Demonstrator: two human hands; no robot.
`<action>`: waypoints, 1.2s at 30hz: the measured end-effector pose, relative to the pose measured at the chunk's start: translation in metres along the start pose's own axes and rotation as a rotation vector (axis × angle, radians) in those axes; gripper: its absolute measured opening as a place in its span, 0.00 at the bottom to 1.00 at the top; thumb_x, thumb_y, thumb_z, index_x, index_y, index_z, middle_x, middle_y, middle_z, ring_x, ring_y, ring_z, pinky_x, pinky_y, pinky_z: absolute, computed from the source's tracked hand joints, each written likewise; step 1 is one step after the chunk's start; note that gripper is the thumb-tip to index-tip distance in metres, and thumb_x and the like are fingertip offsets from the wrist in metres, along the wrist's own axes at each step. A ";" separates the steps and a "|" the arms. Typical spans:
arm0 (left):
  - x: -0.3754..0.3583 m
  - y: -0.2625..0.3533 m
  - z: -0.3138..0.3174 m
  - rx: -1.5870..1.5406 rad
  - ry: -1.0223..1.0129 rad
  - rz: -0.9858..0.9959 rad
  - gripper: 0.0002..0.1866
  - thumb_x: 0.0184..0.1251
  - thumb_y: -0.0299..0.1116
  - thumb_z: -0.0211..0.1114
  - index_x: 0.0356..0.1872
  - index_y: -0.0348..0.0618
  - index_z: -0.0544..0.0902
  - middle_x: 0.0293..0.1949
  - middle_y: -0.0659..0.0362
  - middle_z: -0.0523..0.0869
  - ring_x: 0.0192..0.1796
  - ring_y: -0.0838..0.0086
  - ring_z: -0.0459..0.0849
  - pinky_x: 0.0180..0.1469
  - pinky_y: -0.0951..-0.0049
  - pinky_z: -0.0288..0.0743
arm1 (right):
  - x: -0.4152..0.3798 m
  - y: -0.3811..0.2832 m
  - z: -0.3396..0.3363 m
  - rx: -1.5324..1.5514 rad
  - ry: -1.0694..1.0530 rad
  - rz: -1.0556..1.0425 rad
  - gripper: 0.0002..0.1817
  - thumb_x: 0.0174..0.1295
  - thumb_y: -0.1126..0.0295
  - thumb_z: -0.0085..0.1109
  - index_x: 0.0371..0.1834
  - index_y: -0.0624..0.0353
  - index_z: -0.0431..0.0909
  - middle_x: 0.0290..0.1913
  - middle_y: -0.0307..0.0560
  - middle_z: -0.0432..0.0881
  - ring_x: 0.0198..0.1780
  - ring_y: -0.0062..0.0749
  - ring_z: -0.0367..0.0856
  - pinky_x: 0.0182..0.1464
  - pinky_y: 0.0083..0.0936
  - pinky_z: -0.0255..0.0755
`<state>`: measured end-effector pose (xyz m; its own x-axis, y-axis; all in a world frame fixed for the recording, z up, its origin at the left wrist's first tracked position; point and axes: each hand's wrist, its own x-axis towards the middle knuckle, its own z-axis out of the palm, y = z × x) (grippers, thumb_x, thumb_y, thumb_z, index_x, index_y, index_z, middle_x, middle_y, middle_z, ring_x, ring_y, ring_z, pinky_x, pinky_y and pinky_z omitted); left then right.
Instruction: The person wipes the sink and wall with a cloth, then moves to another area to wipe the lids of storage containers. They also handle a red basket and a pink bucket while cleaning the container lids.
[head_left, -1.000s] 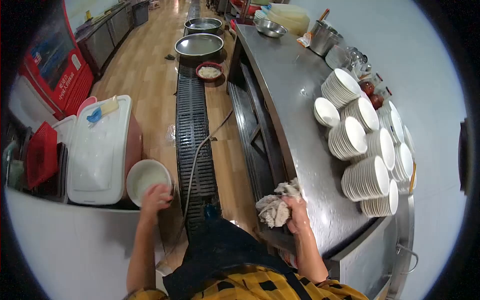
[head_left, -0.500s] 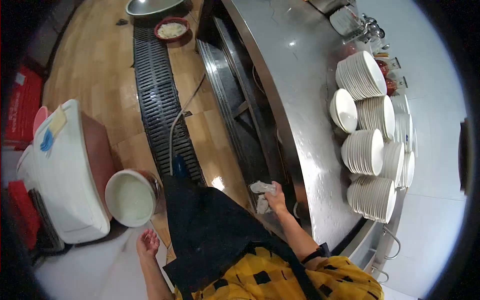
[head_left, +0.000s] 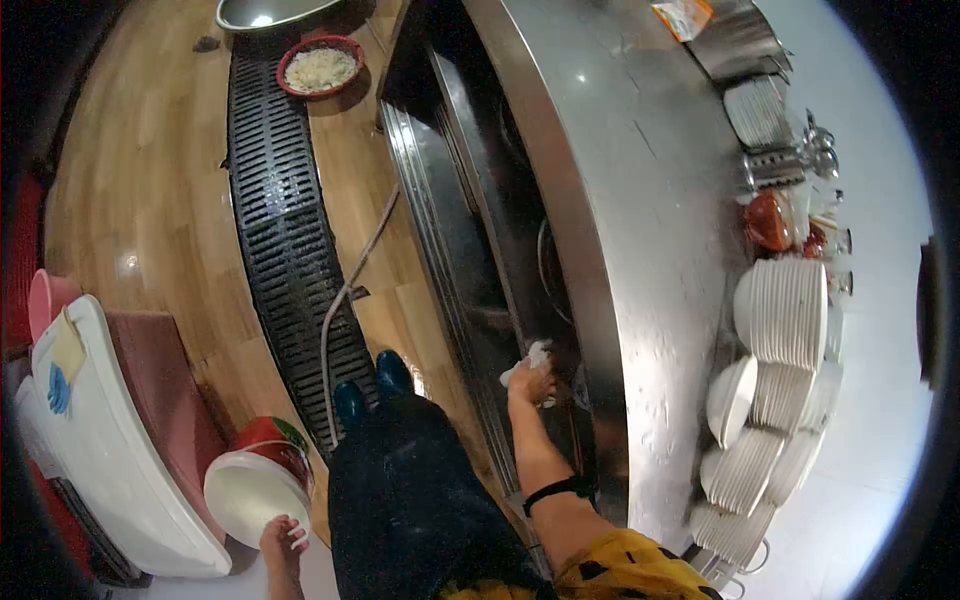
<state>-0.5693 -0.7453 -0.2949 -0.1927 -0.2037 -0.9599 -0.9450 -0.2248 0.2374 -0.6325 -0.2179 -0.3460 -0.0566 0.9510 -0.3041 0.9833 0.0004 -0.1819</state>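
My right hand [head_left: 529, 383] grips a crumpled grey-white cloth [head_left: 537, 356] and presses it against the lower shelf [head_left: 470, 260] under the steel counter [head_left: 640, 200]. My left hand [head_left: 282, 541] hangs down at my side with its fingers loose and apart, empty, just beside the rim of a white bucket [head_left: 250, 490] on the floor. My dark apron and blue boots [head_left: 372, 388] fill the space between the two hands.
Stacks of white bowls [head_left: 785, 320] line the counter's far edge, with jars and metal containers beyond. A black floor drain grate [head_left: 280, 220] with a hose runs along the wooden floor, a red bowl of food [head_left: 320, 68] at its end. A white lidded cooler [head_left: 100, 450] stands left.
My right hand has carried the cloth from the countertop edge down under the counter to the lower shelf. My left hand left the bucket rim and dropped to my side. My view tilted downward.
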 end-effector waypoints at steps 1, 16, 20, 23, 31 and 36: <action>-0.003 -0.001 0.006 0.050 0.098 -0.023 0.15 0.61 0.46 0.59 0.41 0.48 0.77 0.32 0.61 0.78 0.29 0.70 0.77 0.28 0.70 0.71 | 0.003 -0.017 0.009 -0.059 0.020 -0.013 0.27 0.59 0.62 0.61 0.63 0.53 0.69 0.60 0.61 0.71 0.62 0.62 0.65 0.62 0.54 0.60; -0.034 0.036 0.038 -0.027 0.228 0.050 0.17 0.60 0.43 0.59 0.46 0.45 0.75 0.34 0.57 0.80 0.30 0.67 0.79 0.29 0.66 0.73 | 0.011 -0.236 0.063 0.718 -0.245 -0.568 0.22 0.50 0.75 0.59 0.52 0.62 0.71 0.49 0.56 0.74 0.51 0.47 0.73 0.56 0.38 0.66; -0.024 0.030 0.014 -0.220 0.239 0.033 0.12 0.60 0.39 0.59 0.39 0.42 0.76 0.31 0.56 0.80 0.24 0.71 0.78 0.20 0.75 0.70 | -0.026 -0.245 0.010 0.482 -0.643 -0.508 0.23 0.52 0.73 0.60 0.54 0.62 0.73 0.48 0.51 0.79 0.46 0.39 0.78 0.49 0.35 0.72; -0.027 0.061 0.016 -0.367 0.347 0.024 0.09 0.58 0.34 0.60 0.35 0.40 0.78 0.30 0.55 0.80 0.25 0.68 0.81 0.22 0.71 0.78 | -0.040 -0.238 0.007 0.210 -0.816 -0.580 0.22 0.53 0.73 0.62 0.53 0.63 0.74 0.47 0.48 0.80 0.44 0.36 0.80 0.46 0.31 0.74; 0.059 0.289 -0.018 -0.757 0.288 0.140 0.06 0.60 0.33 0.59 0.29 0.42 0.78 0.22 0.58 0.78 0.19 0.72 0.77 0.17 0.73 0.70 | -0.023 -0.259 0.044 0.155 -0.890 -0.668 0.16 0.47 0.62 0.68 0.35 0.61 0.83 0.38 0.45 0.85 0.35 0.33 0.81 0.40 0.32 0.75; 0.164 0.336 -0.024 -0.391 0.101 0.827 0.14 0.65 0.42 0.58 0.42 0.43 0.79 0.31 0.57 0.82 0.26 0.73 0.81 0.24 0.71 0.76 | -0.116 -0.417 0.069 0.086 -1.073 -0.625 0.29 0.57 0.75 0.59 0.64 0.65 0.63 0.55 0.58 0.75 0.44 0.39 0.82 0.33 0.28 0.79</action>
<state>-0.9115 -0.8774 -0.3687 -0.7263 -0.5209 -0.4484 -0.3563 -0.2726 0.8937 -1.0483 -0.3499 -0.2991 -0.6631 0.0621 -0.7460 0.7246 0.3033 -0.6188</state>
